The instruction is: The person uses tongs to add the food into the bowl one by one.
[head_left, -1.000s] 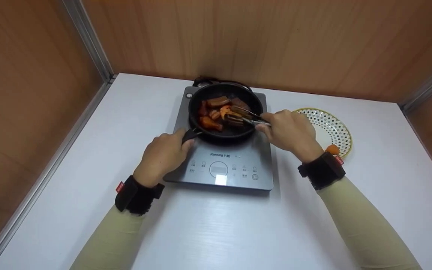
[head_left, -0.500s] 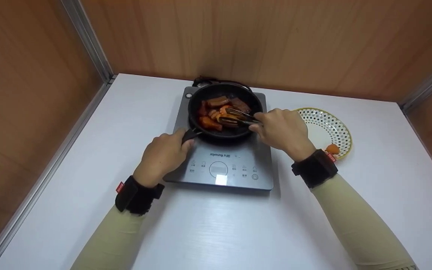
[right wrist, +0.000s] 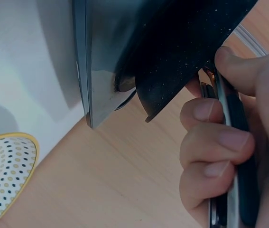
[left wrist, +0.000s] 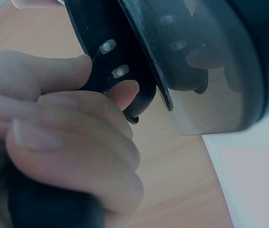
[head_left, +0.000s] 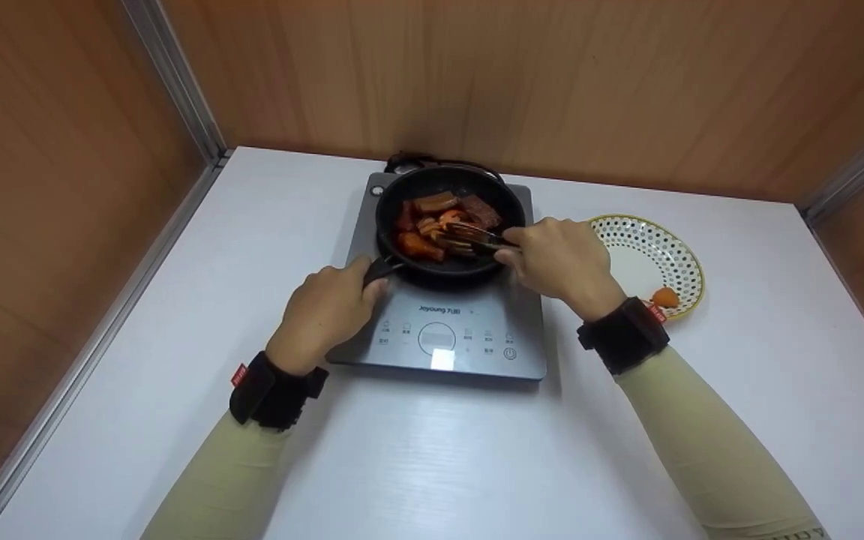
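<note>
A black frying pan (head_left: 432, 178) sits on a grey induction cooker (head_left: 357, 330). My left hand (head_left: 331, 311) grips its handle (head_left: 382, 270); in the left wrist view the fingers (left wrist: 77, 156) curl round it. Tongs (head_left: 488, 238) are held in my right hand (head_left: 563, 262), and the right wrist view shows fingers wrapped about their dark-and-metal arms (right wrist: 241, 156). The tongs' tips reach into the pan over an orange piece of food (head_left: 451, 217). Around it lie a chicken drumstick (head_left: 418, 246), a brown strip (head_left: 436, 201) and a flat dark-red slice (head_left: 481, 210).
Right of the cooker stands a dotted plate (head_left: 676, 259) with a yellow rim, bearing a small orange piece (head_left: 665, 298). A black cord (head_left: 406, 161) lies behind the pan. Wood-grain panels (head_left: 477, 82) enclose the white table (head_left: 432, 457) at the back and sides.
My right hand has moved slightly left, bringing the tongs further over the pan. Their tips spread, then drew closer together around the orange food. The left hand and pan stay put.
</note>
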The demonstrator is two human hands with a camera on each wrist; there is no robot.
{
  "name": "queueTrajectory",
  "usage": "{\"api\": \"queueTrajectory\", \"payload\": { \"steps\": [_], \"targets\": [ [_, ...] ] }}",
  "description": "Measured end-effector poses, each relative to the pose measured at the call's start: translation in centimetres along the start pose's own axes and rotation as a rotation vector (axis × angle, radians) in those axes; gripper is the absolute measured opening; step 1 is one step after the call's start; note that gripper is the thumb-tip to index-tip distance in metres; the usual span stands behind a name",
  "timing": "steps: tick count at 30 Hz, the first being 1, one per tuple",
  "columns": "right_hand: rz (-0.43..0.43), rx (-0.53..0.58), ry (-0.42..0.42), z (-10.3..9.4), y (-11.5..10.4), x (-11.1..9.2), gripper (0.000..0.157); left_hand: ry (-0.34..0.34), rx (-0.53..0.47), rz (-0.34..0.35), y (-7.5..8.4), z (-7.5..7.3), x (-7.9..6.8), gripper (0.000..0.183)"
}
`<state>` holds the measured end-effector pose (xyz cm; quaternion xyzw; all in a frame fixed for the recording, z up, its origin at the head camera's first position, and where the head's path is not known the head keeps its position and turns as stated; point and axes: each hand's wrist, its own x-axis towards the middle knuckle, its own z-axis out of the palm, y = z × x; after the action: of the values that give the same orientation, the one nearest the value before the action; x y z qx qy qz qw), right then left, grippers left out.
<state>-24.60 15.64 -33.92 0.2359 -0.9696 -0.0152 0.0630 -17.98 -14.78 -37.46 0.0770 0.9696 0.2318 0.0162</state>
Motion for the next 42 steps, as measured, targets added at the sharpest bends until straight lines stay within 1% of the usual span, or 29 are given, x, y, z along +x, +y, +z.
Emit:
{"api": "queueTrajectory", "payload": {
  "steps": [15, 19, 27, 30, 35, 39, 42],
  "targets": [
    [0.03, 0.059, -0.004, 0.1, 0.1, -0.4, 0.043, 0.004, -0.008, 0.002, 0.0, 0.1, 0.0, 0.027],
    [0.025, 0.057, 0.006, -0.1, 0.2, -0.6, 0.043, 0.01, -0.012, 0.002, 0.1, 0.1, -0.1, 0.027],
    [0.049, 0.067, 0.001, -0.5, 0.2, -0.9, 0.043, 0.01, -0.002, 0.002, 0.1, 0.1, -0.1, 0.026],
    [0.046, 0.048, 0.019, -0.3, 0.1, -0.8, 0.042, 0.005, -0.003, -0.002, 0.1, 0.0, 0.0, 0.027],
    [0.026, 0.016, 0.079, -0.1, -0.2, -0.7, 0.037, 0.005, -0.014, -0.001, 0.0, 0.0, -0.1, 0.026],
    [0.014, 0.017, 0.122, 0.3, -0.3, -0.8, 0.036, 0.004, -0.019, -0.002, 0.1, 0.0, -0.1, 0.026],
    [0.009, 0.031, 0.13, 0.5, -0.2, -0.9, 0.037, 0.006, -0.017, -0.002, 0.1, -0.1, -0.1, 0.026]
  ]
}}
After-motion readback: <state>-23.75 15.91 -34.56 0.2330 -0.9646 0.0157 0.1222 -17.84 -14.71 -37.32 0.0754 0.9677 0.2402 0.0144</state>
